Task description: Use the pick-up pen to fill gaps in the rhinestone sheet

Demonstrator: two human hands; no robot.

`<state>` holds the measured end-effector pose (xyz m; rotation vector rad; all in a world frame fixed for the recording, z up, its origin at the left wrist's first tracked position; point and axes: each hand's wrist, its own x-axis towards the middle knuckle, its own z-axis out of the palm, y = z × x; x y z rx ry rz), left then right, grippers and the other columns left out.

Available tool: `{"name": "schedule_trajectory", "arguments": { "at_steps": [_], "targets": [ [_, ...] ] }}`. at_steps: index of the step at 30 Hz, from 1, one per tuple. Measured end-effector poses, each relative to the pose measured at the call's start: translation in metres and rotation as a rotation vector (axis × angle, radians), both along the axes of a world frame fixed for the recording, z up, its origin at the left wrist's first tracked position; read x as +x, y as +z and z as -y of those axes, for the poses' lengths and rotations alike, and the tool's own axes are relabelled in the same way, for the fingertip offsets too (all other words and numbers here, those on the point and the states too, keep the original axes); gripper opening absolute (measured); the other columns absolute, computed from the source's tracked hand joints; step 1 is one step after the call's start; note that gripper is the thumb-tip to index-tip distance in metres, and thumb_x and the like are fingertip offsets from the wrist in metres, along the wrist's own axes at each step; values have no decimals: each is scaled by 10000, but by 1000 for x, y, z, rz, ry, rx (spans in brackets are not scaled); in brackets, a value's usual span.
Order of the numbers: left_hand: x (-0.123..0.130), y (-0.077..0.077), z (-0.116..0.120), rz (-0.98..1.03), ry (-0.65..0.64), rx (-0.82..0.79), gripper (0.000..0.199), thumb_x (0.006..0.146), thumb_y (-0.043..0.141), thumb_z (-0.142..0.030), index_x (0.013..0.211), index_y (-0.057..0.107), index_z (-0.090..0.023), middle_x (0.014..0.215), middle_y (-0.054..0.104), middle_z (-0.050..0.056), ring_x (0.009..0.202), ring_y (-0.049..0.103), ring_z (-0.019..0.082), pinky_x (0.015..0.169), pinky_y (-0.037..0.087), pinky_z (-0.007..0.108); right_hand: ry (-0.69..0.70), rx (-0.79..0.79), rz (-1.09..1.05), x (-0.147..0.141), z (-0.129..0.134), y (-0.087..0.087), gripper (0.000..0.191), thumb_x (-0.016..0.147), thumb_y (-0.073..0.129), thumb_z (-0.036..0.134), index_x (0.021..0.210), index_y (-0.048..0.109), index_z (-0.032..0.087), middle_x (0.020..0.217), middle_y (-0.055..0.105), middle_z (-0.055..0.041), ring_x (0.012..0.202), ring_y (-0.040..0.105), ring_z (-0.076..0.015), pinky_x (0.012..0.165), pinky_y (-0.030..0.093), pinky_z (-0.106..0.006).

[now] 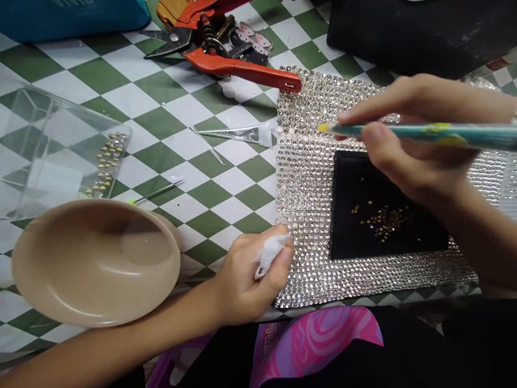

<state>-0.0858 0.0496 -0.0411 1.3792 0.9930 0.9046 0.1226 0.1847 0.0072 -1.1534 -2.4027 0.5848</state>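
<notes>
Right hand clamped on pencil, long axis sideways, tip left; gems on black pad below-right of tip, nearer right hand. Left hand clamped on white wad.

A black garment fills the near side of the scene, its cloth dark and plain toward the right. Left of its middle sits a bright print, hot pink and lilac, with looping, marbled swirls; it tapers to a sharp corner at its right end. At the print's left end, pale outlined lettering runs sideways on a purple ground, only partly readable. The left forearm is bare and slender as far as it shows, as is the left hand. The right hand is also bare, with a short, rounded thumbnail.
</notes>
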Motion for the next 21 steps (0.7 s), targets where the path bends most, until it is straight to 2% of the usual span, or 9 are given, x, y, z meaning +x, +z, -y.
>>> {"name": "schedule_trajectory", "arguments": {
  "at_steps": [3,7,12,16,18,21],
  "targets": [
    [1,1,-1,6,7,14,297,962,407,-194,665,399,-209,554,381,-73,447,377,53,404,299,197,72,33,-22,-18,-11,-5,202,957,520,254,936,709,189,904,729,48,828,684,-63,773,554,-217],
    [1,1,-2,41,19,34,291,967,405,-192,677,393,-208,559,358,-83,452,362,46,410,287,188,127,77,-47,-23,-14,-11,143,937,571,206,920,705,159,897,750,24,825,694,-63,787,546,-203],
    [0,2,-2,51,22,22,301,972,403,-210,672,387,-208,564,361,-79,458,358,50,415,289,201,111,73,10,-21,-13,-14,124,919,585,214,912,707,198,887,750,45,833,703,-83,833,562,-254],
    [-1,2,-2,41,16,12,299,973,403,-205,674,398,-205,569,368,-76,460,368,51,415,292,204,135,112,32,-22,-13,-17,153,934,555,245,905,702,214,823,714,64,780,676,-82,783,534,-272],
    [0,2,-2,38,16,5,296,971,402,-204,676,398,-207,558,362,-77,456,365,53,413,292,203,144,121,24,-22,-14,-15,148,929,563,234,900,706,209,810,706,53,769,668,-80,779,533,-266],
    [0,1,-2,36,9,-2,281,961,409,-186,681,396,-210,543,349,-84,453,356,55,412,290,197,95,61,42,-19,-13,-8,151,919,579,240,898,727,216,820,713,33,791,678,-83,850,555,-269]
  ]
}}
